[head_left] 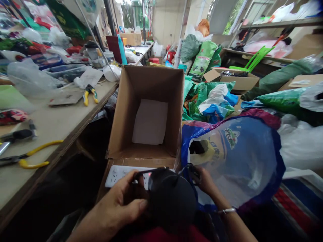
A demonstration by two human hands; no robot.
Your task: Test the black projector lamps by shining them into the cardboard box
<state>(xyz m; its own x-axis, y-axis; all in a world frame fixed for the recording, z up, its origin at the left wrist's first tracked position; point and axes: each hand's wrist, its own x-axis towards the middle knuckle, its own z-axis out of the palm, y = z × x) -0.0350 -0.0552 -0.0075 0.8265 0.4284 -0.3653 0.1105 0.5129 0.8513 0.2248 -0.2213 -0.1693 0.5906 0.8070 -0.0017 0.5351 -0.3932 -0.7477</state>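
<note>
In the lower middle is a black, rounded item (173, 198) with a thin black edge or strap along its top. My left hand (116, 205) is closed on its left side, pinching the strap between thumb and fingers. On the other side, my right hand (203, 179) is closed around a small dark tool (193, 174) that looks like scissors, held against the item's upper right edge. The item's lower part fades into shadow, so its exact kind is unclear. A white power strip (117, 174) lies just beyond the left fingers, partly covered by them.
An open cardboard box (148, 151) stands ahead, a pale sheet (150, 122) at its bottom. Right of it is a blue-rimmed plastic bag (234, 161). On the left workbench (58, 117) lie yellow-handled pliers (32, 158) and cutters (89, 94). Stuffed sacks (205, 60) are piled behind.
</note>
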